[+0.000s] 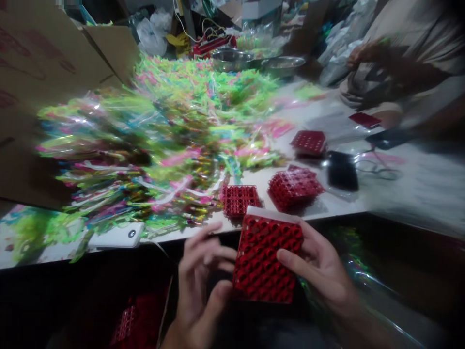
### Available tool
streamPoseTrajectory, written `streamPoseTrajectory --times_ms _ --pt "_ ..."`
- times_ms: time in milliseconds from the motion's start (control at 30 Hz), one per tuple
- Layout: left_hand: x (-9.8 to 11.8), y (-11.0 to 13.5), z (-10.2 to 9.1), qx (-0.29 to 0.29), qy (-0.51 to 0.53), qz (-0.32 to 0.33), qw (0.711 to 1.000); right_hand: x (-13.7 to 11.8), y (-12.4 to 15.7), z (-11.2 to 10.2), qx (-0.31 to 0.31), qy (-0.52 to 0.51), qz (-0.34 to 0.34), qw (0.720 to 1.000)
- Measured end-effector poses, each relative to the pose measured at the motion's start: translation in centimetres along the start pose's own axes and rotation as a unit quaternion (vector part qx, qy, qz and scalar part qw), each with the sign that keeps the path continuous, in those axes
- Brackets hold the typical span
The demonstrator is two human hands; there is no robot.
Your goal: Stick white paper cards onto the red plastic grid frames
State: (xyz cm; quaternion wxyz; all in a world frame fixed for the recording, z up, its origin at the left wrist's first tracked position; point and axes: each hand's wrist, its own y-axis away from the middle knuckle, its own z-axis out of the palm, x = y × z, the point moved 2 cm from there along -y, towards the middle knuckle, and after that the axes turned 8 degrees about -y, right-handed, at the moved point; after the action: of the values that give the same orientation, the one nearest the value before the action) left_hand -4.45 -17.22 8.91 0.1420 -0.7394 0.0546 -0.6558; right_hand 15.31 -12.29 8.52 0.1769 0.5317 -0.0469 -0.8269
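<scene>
A red plastic lattice block (265,259) with a pale top edge is in front of me, below the table edge. My right hand (316,261) grips its right side with the fingers wrapped around it. My left hand (203,276) is beside the block with its fingers spread and blurred, and its thumb is at the block's lower left edge. Just beyond my hands, several similar red lattice blocks (238,201) stand on the white table (254,179), next to a large heap of neon plastic strands (163,131).
A white power bank (116,235) lies at the table's near edge. Further right are a black flat object (342,170) and dark-handled scissors (378,167). A co-worker's hand (366,55) works at the far right. Steel bowls (232,59) stand behind the heap, and cardboard (54,72) rises at left.
</scene>
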Motion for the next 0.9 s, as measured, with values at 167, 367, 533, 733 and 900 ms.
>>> streamPoseTrajectory --times_ms 167,367,533,733,900 --pt "-1.7 -2.9 -1.1 -0.11 0.069 -0.202 0.971 0.2 0.7 -1.2 -0.021 0.18 0.006 0.983" --pt "-0.7 -2.1 -1.2 -0.179 0.016 -0.203 0.962 -1.9 0.7 -1.5 -0.133 0.255 -0.033 0.957" --pt "0.1 -2.0 -1.2 -0.188 -0.069 -0.092 0.976 -2.5 0.4 -1.7 -0.163 0.238 -0.083 0.954" --pt "0.6 -2.1 -0.8 -0.178 -0.107 0.0 0.978 -2.4 0.4 -1.8 -0.156 0.242 -0.124 0.95" --pt "0.6 -1.7 -0.5 -0.166 -0.129 0.041 0.977 -1.7 0.7 -2.3 -0.119 0.314 -0.167 0.927"
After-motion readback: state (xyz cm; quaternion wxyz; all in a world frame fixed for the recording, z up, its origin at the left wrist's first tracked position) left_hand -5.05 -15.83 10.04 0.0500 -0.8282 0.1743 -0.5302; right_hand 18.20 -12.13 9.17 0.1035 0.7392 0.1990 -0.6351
